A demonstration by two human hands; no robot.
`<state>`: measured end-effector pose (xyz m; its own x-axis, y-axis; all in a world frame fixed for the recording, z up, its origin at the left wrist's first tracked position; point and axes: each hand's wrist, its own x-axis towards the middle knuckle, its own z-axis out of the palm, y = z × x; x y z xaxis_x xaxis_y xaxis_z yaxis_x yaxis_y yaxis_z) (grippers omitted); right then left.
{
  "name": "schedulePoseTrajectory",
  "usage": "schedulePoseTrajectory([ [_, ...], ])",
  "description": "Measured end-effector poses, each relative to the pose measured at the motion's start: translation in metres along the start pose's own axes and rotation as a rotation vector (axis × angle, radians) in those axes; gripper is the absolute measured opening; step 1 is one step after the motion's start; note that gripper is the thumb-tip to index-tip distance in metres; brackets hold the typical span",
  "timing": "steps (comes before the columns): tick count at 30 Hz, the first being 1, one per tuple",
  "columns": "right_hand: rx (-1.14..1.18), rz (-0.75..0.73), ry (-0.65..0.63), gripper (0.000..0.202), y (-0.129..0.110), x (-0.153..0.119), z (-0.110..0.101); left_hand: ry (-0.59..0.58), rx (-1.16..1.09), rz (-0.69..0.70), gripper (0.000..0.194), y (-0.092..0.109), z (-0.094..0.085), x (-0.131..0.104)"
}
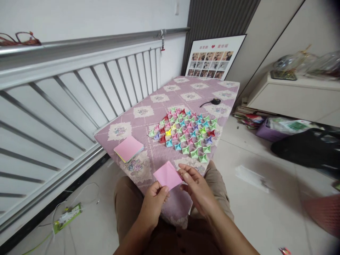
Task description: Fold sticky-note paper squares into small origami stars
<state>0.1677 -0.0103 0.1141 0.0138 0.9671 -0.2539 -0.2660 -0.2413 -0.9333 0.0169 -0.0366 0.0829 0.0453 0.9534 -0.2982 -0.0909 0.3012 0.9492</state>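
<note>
A pink square sheet of origami paper (168,175), with faint creases across it, is held over the near end of the table. My left hand (156,198) pinches its lower left edge between thumb and fingers. At the sheet's right corner is my right hand (196,186), its thumb and bent fingers closed about the edge. Beyond the sheet stand many small folded paper pieces (186,130) in rows, coloured green, blue, pink, red, yellow and purple. A stack of coloured paper squares (129,148), pink on top, lies to the left.
A purple patterned cloth (156,110) covers the table. Near its far right edge lies a small black object with a cord (215,101). A railing (117,83) runs along the left. A power strip (67,216) with cables lies on the floor; a black bag (305,148) is at right.
</note>
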Motion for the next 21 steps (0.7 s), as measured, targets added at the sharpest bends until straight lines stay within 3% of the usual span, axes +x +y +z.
schedulePoseTrajectory([
  [5, -0.009, -0.007, -0.098, 0.031, 0.014, -0.009, 0.017, 0.045, -0.146, 0.033, 0.031, -0.003, 0.005, 0.002],
  [10, 0.056, -0.024, -0.138, 0.034, 0.022, -0.011, 0.029, 0.039, -0.161, 0.062, 0.03, -0.005, 0.008, 0.001],
  [15, 0.069, -0.033, -0.166, 0.034, 0.025, -0.009, 0.027, 0.034, -0.138, 0.091, 0.032, -0.007, 0.009, 0.0],
  [21, -0.093, -0.104, -0.007, 0.037, 0.027, -0.004, 0.017, 0.061, -0.081, 0.058, 0.031, -0.014, 0.009, 0.0],
])
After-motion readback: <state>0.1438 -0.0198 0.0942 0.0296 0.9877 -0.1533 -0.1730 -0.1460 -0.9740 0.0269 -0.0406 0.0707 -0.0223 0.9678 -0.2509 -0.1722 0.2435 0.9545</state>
